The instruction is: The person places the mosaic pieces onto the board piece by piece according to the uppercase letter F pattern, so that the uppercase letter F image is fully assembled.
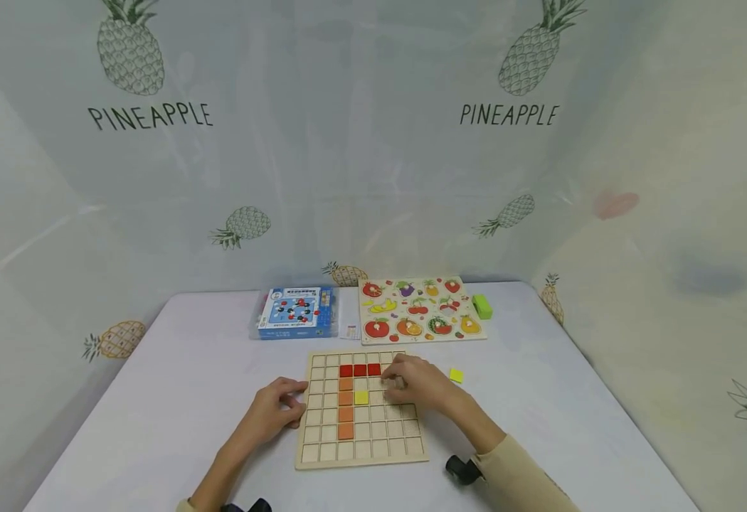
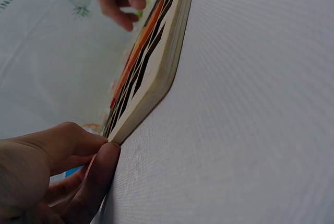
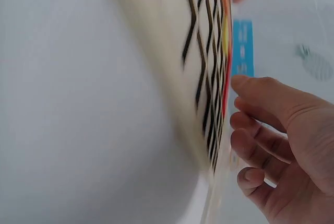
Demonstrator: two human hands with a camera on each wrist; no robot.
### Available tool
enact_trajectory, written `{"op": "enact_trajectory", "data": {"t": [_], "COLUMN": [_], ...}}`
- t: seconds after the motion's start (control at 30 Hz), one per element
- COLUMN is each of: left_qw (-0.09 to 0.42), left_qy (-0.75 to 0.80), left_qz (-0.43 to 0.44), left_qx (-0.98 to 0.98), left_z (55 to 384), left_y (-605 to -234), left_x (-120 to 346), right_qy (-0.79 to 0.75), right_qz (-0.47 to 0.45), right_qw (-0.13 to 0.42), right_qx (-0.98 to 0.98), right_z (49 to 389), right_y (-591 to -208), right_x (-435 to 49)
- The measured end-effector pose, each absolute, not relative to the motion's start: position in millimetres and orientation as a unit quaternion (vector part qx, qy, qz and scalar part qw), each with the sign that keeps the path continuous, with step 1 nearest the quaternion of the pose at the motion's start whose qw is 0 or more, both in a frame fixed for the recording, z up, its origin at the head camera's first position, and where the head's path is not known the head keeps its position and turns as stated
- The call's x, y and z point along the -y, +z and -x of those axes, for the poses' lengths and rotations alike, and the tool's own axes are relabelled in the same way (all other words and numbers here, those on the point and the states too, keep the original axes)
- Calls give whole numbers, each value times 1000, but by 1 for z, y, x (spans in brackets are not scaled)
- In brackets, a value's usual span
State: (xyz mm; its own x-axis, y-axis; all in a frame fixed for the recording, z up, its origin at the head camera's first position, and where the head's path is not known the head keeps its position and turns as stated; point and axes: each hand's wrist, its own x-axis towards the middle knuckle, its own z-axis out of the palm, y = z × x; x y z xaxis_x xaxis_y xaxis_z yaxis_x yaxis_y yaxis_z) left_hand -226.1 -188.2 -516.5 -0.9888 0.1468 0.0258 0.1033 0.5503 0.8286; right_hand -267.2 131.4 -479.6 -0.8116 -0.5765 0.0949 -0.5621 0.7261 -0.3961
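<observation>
A light wooden grid board [image 1: 362, 462] lies flat on the table, several rows of square cells on it. Red tiles [image 1: 360, 370] make a short row near its far side. Below their left end runs a column of orange tiles [image 1: 346, 414], with one yellow tile [image 1: 361, 397] beside it. My left hand [image 1: 272, 407] rests at the board's left edge, thumb and fingertip touching the rim in the left wrist view. Above the board's right side is my right hand [image 1: 420, 382], fingers loosely bent. In the right wrist view, nothing shows between its thumb and fingers.
A loose yellow tile [image 1: 456, 375] lies right of the board. Behind stand a blue boxed set [image 1: 293, 313], a fruit puzzle board [image 1: 423, 310] and a green block [image 1: 482, 306]. A patterned curtain [image 1: 373, 178] hangs behind the white table [image 1: 175, 398].
</observation>
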Motion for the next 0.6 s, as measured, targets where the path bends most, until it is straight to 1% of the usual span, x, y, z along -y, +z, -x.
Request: {"op": "enact_trajectory", "data": {"t": [0.3,0.43,0.6], "left_qw": [19,21,19], "left_qy": [466,468,473], "left_qz": [-83,-86,-92], "left_qx": [-880,-879,-876], "left_z": [229,227,226], "left_y": [-514,-516,-519], "left_x": [188,189,190], "right_qy": [-195,-186,-178], "right_qz": [237,202,179], "right_qw": [-38,-40,-27], "right_qx": [-951,-961,-967], "right_z": [272,270,269], "right_y": [-481,-485,-488], "right_x": [-207,-230,-245]}}
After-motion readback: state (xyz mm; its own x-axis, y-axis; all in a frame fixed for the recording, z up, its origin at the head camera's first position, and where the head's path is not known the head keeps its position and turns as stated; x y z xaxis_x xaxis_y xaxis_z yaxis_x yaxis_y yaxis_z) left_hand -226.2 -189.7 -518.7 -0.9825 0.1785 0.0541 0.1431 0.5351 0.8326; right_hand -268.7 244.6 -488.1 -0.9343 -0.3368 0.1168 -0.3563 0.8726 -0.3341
